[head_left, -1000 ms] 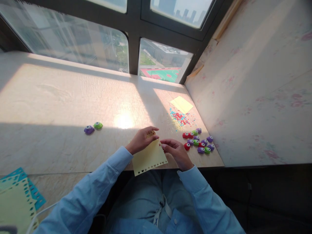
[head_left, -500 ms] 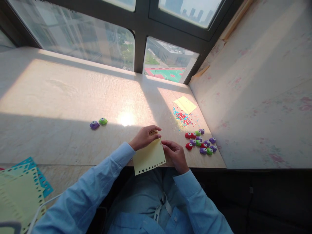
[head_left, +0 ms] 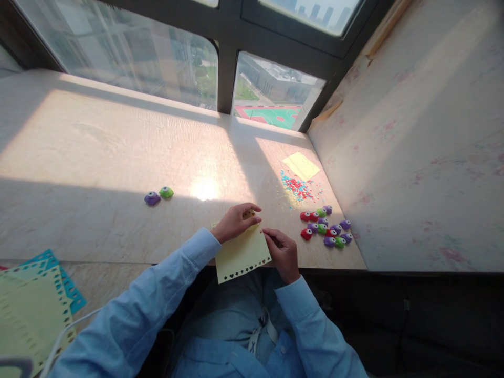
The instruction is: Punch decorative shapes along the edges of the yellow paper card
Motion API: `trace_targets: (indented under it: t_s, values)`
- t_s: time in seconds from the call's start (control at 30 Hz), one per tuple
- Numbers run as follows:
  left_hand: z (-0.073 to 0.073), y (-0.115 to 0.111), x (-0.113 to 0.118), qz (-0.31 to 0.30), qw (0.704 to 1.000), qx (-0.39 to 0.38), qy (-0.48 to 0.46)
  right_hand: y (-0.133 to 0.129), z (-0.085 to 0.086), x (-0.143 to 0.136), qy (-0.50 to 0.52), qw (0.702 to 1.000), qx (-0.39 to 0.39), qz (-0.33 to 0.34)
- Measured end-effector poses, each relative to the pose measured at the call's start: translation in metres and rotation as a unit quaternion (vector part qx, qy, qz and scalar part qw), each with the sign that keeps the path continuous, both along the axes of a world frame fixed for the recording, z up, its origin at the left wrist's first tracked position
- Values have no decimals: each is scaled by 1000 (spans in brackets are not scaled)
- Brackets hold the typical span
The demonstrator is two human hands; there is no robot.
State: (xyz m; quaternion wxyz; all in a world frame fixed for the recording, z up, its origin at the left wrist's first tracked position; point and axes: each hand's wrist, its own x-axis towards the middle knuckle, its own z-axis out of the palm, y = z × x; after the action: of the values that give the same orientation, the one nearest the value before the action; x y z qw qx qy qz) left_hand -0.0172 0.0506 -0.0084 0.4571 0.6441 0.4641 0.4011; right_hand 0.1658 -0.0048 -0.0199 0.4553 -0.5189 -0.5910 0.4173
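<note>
A pale yellow sheet of paper (head_left: pixel 242 254) with star and heart holes punched along its edges hangs partly over the front edge of the sill. My left hand (head_left: pixel 238 220) lies across its upper part, thumb and fingers closed on the far edge, where more punched holes show. At the sheet's right edge, my right hand (head_left: pixel 281 252) has its thumb and forefinger pinched against the paper; the other fingers are curled and whatever lies under them is hidden. Right of this hand sit several red, green and purple eye-shaped craft punches (head_left: pixel 323 228).
Red, blue and yellow paper bits (head_left: pixel 297 188) lie scattered beside a small yellow sheet (head_left: pixel 301 166) near the wall. A purple punch (head_left: pixel 151 198) and a green punch (head_left: pixel 166 192) sit at left. Punched yellow sheets (head_left: pixel 35 310) overlap a blue one (head_left: pixel 76 299) at lower left.
The sheet's lower right corner has shifted slightly right. My right hand has moved a little with it, while my left hand stays almost in place.
</note>
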Motion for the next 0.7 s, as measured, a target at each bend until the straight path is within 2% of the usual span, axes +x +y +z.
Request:
trace_targets:
  t_s: [0.13, 0.37, 0.47, 0.6, 0.7]
  values:
    - [-2, 0, 0, 7, 1000, -7, -8, -1, -1, -1, -7, 1000, 17, -11]
    - [-2, 0, 0, 18, 1000, -1, -2, 0, 0, -6, 15, 999, -22, -27]
    - [5, -1, -3, 11, 997, 75, 13, 0, 1, -6, 15, 999, -34, -30]
    - [19, -4, -9, -63, 962, 224, 141, 0, 1, -4, 16, 999, -36, -16]
    - [24, -5, -11, -98, 937, 252, 221, 0, 0, -3, 16, 999, -31, -10]
